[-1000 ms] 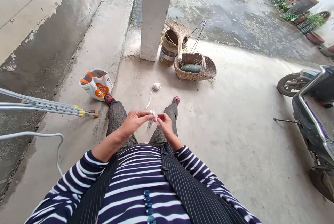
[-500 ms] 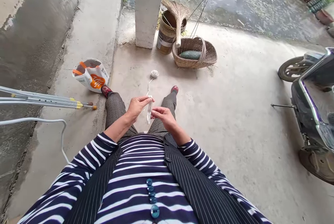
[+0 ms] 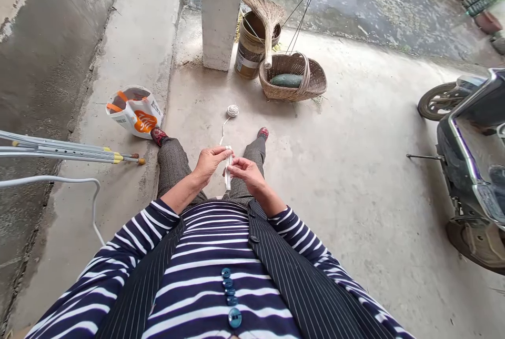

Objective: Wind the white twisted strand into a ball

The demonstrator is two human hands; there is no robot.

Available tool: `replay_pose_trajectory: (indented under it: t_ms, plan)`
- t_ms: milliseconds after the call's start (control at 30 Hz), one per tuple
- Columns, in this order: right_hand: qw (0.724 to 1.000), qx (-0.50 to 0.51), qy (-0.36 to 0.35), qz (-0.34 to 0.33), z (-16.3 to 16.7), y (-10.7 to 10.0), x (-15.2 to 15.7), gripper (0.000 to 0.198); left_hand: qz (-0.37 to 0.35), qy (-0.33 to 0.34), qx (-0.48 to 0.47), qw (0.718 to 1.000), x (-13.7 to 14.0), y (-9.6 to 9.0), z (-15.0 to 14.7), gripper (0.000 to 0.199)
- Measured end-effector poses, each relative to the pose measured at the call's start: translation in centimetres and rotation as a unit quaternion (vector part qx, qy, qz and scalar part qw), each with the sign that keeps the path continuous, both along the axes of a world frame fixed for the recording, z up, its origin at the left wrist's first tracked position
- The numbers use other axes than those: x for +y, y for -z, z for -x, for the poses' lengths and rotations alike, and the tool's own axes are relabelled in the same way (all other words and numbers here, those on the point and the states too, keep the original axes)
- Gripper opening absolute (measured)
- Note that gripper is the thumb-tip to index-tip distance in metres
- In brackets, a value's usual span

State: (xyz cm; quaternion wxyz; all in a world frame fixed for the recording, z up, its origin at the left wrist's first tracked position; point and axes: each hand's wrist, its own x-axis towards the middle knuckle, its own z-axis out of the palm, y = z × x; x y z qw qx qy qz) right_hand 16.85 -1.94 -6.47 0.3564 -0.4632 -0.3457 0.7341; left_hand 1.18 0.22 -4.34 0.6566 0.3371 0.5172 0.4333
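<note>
A ball of white yarn [image 3: 232, 111] lies on the concrete floor beyond my feet, and a strand runs from it back toward my hands. My left hand [image 3: 209, 164] pinches the upper end of a narrow white length of yarn [image 3: 228, 178] between thumb and fingers. Just below and to the right, my right hand [image 3: 248, 172] is closed with its fingertips on the same length. The lower part hangs down between my knees. Whether it is one flat band or several strands side by side, I cannot tell.
A white and orange bag [image 3: 136, 112] stands by my left foot, near crutches [image 3: 79, 151]. Ahead are a pillar [image 3: 221, 18], a bucket [image 3: 248, 55] with a straw broom [image 3: 268, 20], and a wicker basket [image 3: 290, 94] holding a green gourd [image 3: 286, 80]. A scooter [image 3: 461, 155] stands right.
My right hand has moved up along the white yarn, closer to my left fingertips. My left hand keeps its pinch. The view has shifted slightly.
</note>
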Motion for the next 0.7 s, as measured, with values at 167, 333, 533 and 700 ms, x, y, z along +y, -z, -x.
replay_pose_trajectory:
  t_ms: [167, 333, 533, 700]
  plan:
    - [0.998, 0.037, -0.03, 0.048, -0.1, -0.4, 0.0, 0.047, -0.01, -0.012, 0.009, 1.0, 0.3, -0.1, -0.1, 0.04]
    - [0.999, 0.012, -0.027, 0.043, 0.1, -0.3, -0.2, 0.047, -0.034, -0.022, 0.031, 0.999, 0.5, 0.5, -0.1, 0.04]
    - [1.0, -0.008, -0.014, 0.02, -0.2, -0.7, 0.0, 0.043, -0.053, 0.057, 0.195, 0.978, 1.8, 2.1, 2.6, 0.038]
    - [1.0, 0.019, -0.011, 0.001, -0.6, -1.8, 0.3, 0.044, -0.139, 0.076, 0.255, 0.954, 2.4, 1.3, 4.1, 0.021]
